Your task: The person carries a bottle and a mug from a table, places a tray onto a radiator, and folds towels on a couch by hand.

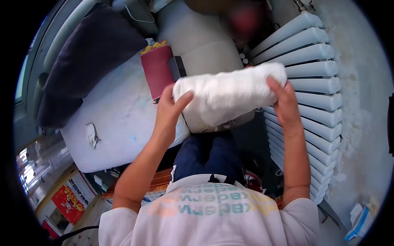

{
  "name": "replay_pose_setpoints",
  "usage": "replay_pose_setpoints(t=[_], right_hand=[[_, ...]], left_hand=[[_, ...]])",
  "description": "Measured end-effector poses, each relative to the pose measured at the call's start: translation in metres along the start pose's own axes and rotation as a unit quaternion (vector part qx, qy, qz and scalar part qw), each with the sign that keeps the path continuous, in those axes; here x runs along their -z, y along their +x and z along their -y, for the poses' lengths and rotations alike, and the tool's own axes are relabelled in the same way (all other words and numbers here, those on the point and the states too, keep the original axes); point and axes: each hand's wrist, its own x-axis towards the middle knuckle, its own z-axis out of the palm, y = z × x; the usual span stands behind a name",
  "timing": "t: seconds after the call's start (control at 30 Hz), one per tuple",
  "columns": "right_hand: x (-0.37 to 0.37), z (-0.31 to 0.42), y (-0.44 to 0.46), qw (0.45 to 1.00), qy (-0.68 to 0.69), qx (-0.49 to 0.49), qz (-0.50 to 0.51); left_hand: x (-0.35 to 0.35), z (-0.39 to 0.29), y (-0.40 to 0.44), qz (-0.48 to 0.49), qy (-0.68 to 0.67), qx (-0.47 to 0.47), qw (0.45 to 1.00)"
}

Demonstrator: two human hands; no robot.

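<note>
A white, fluffy folded cloth (230, 92), perhaps a towel, is held up in front of my body over the seat. My left hand (171, 104) grips its left end, with the thumb on top and the other fingers mostly hidden behind it. At the right end, my right hand (284, 100) has its thumb pressed onto the cloth and its fingers wrapped around the edge. The cloth sags a little at its lower middle. Just beyond its left end lie a red fries-shaped cushion (157, 69) and a dark box-like object (177, 67).
A white radiator (314, 84) runs along the wall to my right. The beige sofa seat (205, 49) lies ahead. On the pale sofa cover (115, 110) to the left rests a small white item (91, 135). Dark cushions (92, 57) lean against the sofa back.
</note>
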Motion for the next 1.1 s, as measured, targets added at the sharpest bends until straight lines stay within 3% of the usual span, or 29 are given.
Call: replay_pose_setpoints(t=[0.1, 0.2, 0.3, 0.33, 0.43, 0.47, 0.67, 0.77, 0.9, 1.03, 1.1], right_hand=[[-0.021, 0.032, -0.005, 0.995, -0.044, 0.086, 0.034], [-0.025, 0.045, -0.013, 0.989, -0.06, 0.133, 0.011], [-0.01, 0.047, -0.02, 0.987, -0.067, 0.141, -0.026], [0.001, 0.046, -0.018, 0.989, -0.077, 0.125, -0.025], [0.011, 0.05, -0.007, 0.986, -0.068, 0.135, -0.074], [0.016, 0.052, 0.002, 0.987, -0.087, 0.119, -0.062], [0.059, 0.054, 0.093, 0.99, -0.083, 0.112, -0.028], [0.055, 0.067, 0.112, 0.988, -0.054, 0.144, -0.034], [0.054, 0.084, 0.099, 0.987, -0.028, 0.16, -0.013], [0.066, 0.034, 0.052, 0.992, 0.004, 0.118, -0.05], [0.066, -0.017, 0.025, 0.992, 0.037, 0.051, -0.113]], left_hand=[[-0.022, -0.008, 0.02, -0.059, 0.162, -0.144, 0.974], [-0.017, -0.006, 0.036, 0.047, 0.337, -0.1, 0.935], [-0.011, 0.009, 0.048, 0.107, 0.207, -0.109, 0.966], [-0.013, 0.008, 0.045, 0.121, 0.089, -0.067, 0.986], [-0.017, -0.009, 0.049, 0.121, -0.063, 0.021, 0.99], [-0.023, -0.011, 0.056, 0.111, -0.106, 0.002, 0.988], [-0.036, -0.053, 0.107, 0.06, -0.067, -0.082, 0.993], [-0.042, -0.075, 0.117, 0.036, -0.038, -0.167, 0.985], [-0.042, -0.085, 0.106, 0.098, -0.116, -0.258, 0.954], [-0.046, -0.043, 0.062, 0.06, -0.056, -0.296, 0.952], [-0.039, 0.014, 0.04, 0.073, -0.014, -0.219, 0.973]])
